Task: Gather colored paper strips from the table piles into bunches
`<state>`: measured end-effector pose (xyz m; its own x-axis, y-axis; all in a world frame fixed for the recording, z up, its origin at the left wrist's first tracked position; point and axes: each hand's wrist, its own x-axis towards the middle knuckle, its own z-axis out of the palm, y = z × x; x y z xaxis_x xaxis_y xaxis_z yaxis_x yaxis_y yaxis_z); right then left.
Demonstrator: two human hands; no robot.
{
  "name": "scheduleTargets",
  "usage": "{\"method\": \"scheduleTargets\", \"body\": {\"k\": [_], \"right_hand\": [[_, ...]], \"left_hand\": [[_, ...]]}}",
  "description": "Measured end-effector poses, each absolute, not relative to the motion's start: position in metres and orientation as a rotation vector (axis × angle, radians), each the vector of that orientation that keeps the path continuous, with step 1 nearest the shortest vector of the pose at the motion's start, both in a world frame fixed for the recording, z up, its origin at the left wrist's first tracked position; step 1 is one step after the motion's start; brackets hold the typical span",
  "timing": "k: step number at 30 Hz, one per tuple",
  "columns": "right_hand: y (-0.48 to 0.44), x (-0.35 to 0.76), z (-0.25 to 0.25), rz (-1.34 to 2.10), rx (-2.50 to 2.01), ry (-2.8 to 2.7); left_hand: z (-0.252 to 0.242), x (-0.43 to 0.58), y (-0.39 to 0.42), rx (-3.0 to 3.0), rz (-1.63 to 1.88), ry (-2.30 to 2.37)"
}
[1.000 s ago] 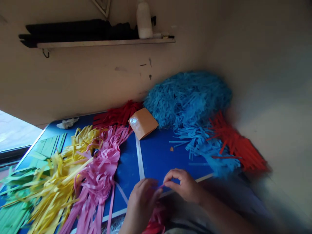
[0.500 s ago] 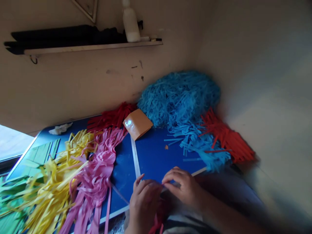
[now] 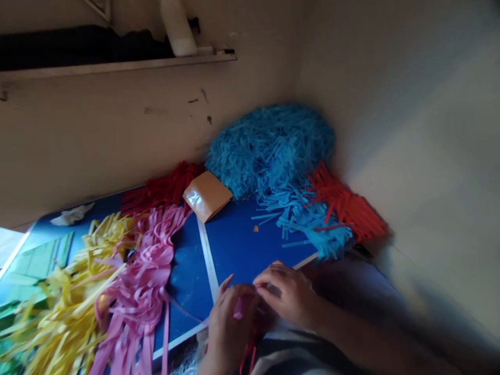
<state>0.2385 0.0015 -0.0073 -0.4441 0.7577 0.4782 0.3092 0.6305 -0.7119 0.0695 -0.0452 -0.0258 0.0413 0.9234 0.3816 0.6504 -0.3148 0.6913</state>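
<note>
My left hand is closed near the front edge of the blue tabletop, a small pink paper strip showing between its fingers. Thumb and forefinger of my right hand are pinched together beside the left fingertips. What sits in that pinch is too small to make out. Below the hands, red strips hang over my lap, partly hidden by the left hand. Left of the hands lies a bunch of pink fringed strips.
Yellow strips and green strips spread on the left. At the back lie a red bunch, an orange packet and a big blue fringed heap. A red-orange bunch rests right. A shelf runs along the wall.
The view has shifted, so the table's contents sit further left and slightly higher. Both hands stay close together; the pink strip shows more clearly in the left hand.
</note>
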Motion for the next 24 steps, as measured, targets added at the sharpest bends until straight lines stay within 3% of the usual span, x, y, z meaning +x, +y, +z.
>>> {"method": "scheduleTargets", "body": {"k": [7, 14, 24], "right_hand": [[0.005, 0.267, -0.004, 0.903, -0.858, -1.951], [-0.002, 0.265, -0.001, 1.246, -0.885, -1.814], [0.003, 0.248, -0.008, 1.201, -0.838, -1.842]], "left_hand": [[-0.03, 0.062, -0.046, 1.568, 1.036, 1.471], [-0.029, 0.078, -0.05, 0.649, 0.964, 1.145], [-0.028, 0.077, -0.05, 0.66, 1.047, 1.192]]}}
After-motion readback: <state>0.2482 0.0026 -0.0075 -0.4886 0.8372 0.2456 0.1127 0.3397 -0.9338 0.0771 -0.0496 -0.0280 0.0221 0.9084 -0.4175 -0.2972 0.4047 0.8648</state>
